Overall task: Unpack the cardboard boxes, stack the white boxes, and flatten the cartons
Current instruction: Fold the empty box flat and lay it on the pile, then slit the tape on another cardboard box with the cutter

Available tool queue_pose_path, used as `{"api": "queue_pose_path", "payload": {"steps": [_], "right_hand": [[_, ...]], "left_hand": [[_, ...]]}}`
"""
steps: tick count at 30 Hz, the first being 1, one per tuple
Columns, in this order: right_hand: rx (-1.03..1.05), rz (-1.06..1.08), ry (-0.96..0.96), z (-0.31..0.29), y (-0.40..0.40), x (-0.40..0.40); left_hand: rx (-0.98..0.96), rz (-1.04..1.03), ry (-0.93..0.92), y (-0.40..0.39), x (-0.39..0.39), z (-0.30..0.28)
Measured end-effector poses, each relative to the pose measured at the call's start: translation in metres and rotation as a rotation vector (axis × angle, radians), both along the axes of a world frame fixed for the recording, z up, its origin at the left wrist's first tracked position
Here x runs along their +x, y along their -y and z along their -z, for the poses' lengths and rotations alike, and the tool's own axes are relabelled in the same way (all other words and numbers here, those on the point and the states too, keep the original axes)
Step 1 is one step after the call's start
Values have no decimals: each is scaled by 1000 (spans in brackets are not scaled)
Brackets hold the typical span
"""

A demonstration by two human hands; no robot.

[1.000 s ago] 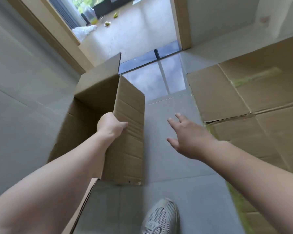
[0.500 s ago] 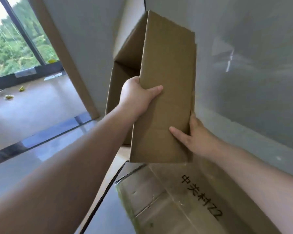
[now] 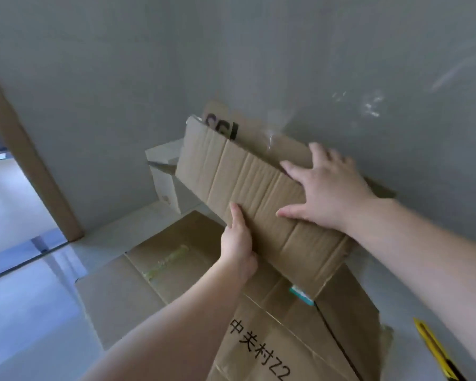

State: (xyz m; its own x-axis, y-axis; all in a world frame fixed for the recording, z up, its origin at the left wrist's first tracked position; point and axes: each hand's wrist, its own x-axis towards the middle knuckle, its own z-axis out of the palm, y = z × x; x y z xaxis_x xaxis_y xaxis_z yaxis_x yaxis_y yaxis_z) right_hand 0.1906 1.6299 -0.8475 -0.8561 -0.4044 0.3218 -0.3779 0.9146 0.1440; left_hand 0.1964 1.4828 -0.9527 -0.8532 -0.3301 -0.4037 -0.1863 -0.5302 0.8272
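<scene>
A brown carton (image 3: 248, 188), now pressed flat, leans tilted against the grey wall above the floor. My left hand (image 3: 238, 243) grips its lower edge, thumb lying up the front face. My right hand (image 3: 324, 188) presses flat on the face with fingers spread. Behind it another flattened carton (image 3: 223, 125) with black letters stands against the wall. White boxes (image 3: 165, 177) sit stacked in the corner to the left, partly hidden by the carton.
Large flattened cartons (image 3: 272, 339) with black printed characters cover the floor beneath my arms. A yellow utility knife (image 3: 434, 350) lies on the floor at lower right. A wooden door frame (image 3: 30, 171) stands at left, with grey tiled floor beside it.
The carton went from an open tube held upright to a flat sheet laid against the wall. My right hand moved from its lower edge onto its face. The view swung right.
</scene>
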Motion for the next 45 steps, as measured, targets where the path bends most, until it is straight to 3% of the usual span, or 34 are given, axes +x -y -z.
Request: {"api": "queue_pose_path", "payload": {"steps": [4, 6, 9, 13, 17, 22, 28, 37, 45], "right_hand": [[138, -52, 339, 78, 31, 8], [163, -92, 338, 99, 40, 13], [110, -138, 374, 106, 55, 21], [-60, -187, 634, 121, 60, 27], [138, -248, 835, 178, 39, 40], [139, -244, 712, 216, 26, 51], [203, -259, 731, 198, 16, 43], [354, 12, 841, 164, -12, 41], [473, 158, 915, 156, -72, 54]], "left_hand": [[-49, 135, 276, 27, 21, 87], [-110, 173, 367, 38, 30, 95], [-507, 65, 396, 49, 32, 73], [-1040, -96, 96, 71, 25, 37], [-1324, 156, 35, 66, 24, 38], [-1562, 602, 84, 49, 28, 77], [-1653, 796, 24, 44, 7, 96], [-1655, 921, -180, 16, -21, 98], [-1792, 1032, -321, -29, -6, 123]]}}
